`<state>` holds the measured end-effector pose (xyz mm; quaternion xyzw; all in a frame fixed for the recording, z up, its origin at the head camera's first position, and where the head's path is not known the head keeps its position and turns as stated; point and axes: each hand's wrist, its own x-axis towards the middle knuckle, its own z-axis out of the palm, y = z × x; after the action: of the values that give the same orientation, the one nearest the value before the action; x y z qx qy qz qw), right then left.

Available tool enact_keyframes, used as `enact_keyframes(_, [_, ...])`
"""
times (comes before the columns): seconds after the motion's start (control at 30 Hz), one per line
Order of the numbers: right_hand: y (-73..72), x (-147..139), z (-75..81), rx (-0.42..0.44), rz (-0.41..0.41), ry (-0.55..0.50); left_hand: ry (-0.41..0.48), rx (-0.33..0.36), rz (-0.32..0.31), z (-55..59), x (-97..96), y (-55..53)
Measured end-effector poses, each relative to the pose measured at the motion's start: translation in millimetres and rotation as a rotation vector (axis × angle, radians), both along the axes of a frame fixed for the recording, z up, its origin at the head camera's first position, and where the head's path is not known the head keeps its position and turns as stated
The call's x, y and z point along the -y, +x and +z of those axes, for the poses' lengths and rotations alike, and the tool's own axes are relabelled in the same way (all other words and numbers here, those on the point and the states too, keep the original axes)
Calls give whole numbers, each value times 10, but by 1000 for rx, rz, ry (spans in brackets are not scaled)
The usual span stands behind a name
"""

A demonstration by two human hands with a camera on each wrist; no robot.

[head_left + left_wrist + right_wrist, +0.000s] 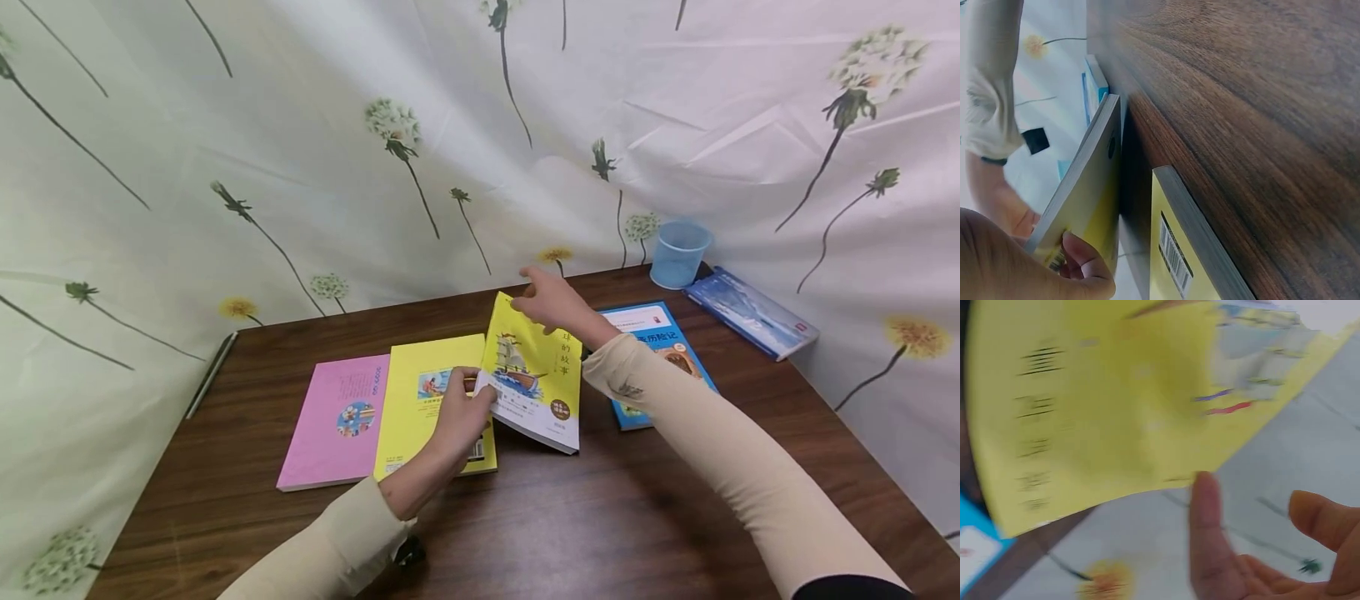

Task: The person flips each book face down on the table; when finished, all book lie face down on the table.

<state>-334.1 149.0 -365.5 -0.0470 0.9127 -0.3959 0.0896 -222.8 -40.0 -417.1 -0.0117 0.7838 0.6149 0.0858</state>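
A yellow-and-white book (536, 392) with a sailing ship on its cover is tilted, its left side raised off the table. My left hand (459, 417) pinches this book at its left edge, thumb on one face, as the left wrist view shows. At the book's top edge is my right hand (557, 307), thumb and fingers apart; in the right wrist view one fingertip (1205, 487) is right at the yellow cover's edge. Beside it lies another yellow book (401, 400), back cover up with a barcode, partly hidden by the left hand. A pink book (330, 425) lies against that one's left side.
Partly under the right forearm, a blue book (633, 417) lies on the brown wooden table (540, 533). A light blue cup (678, 254) stands at the back right, beside a thick blue book (750, 312). A dandelion-print curtain (315, 150) hangs behind.
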Motion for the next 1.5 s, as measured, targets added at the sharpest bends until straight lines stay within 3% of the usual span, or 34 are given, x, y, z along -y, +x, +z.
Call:
enact_keyframes(0.23, [44,304,155,63,-15,80,11,-62,-20,39,-46,10])
enact_keyframes(0.5, [75,464,176,44,-20,181,25,-108,-65,88,-106,39])
enact_keyframes(0.8, [61,505,159,-19,-20,277,44,-143,-75,109,-148,68])
enact_keyframes(1.07, [77,514,202,-59,-11,348,6,-172,-74,122,-182,93])
enact_keyframes(1.37, [80,495,280,-46,-24,363,-9,-207,-109,145,-215,113])
enact_keyframes(1.5, [57,450,332,15,-11,355,-4,-216,-128,162,-225,130])
